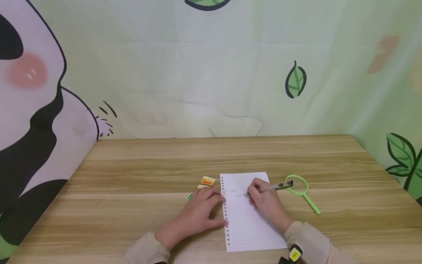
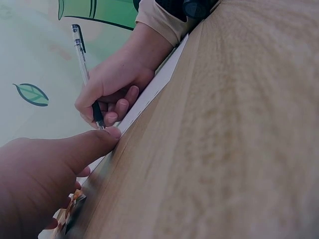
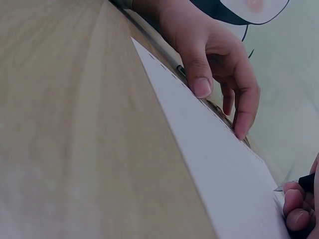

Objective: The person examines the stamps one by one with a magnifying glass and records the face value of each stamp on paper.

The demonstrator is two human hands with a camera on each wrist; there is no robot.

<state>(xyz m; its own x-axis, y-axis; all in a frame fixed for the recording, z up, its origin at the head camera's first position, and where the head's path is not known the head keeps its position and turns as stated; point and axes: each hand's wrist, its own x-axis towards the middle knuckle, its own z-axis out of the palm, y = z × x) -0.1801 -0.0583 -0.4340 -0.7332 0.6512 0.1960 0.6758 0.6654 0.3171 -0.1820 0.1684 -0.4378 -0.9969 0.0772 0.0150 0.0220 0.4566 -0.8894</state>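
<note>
A white sheet of lined paper with punched holes along its left edge lies on the wooden table. My right hand rests on the sheet and grips a clear gel pen with a dark grip, its tip at the paper beside some handwritten characters. With thumb and fingertips, my left hand touches the sheet's holed edge. In the right wrist view, the left hand's thumb and a fingertip press at that edge, fingers loosely bent. The left wrist view shows the pen upright in the right hand.
Small printed cards lie left of the sheet, partly hidden beneath or behind the left hand. To the sheet's right is a green magnifying glass. A printed cloth backdrop stands behind the table.
</note>
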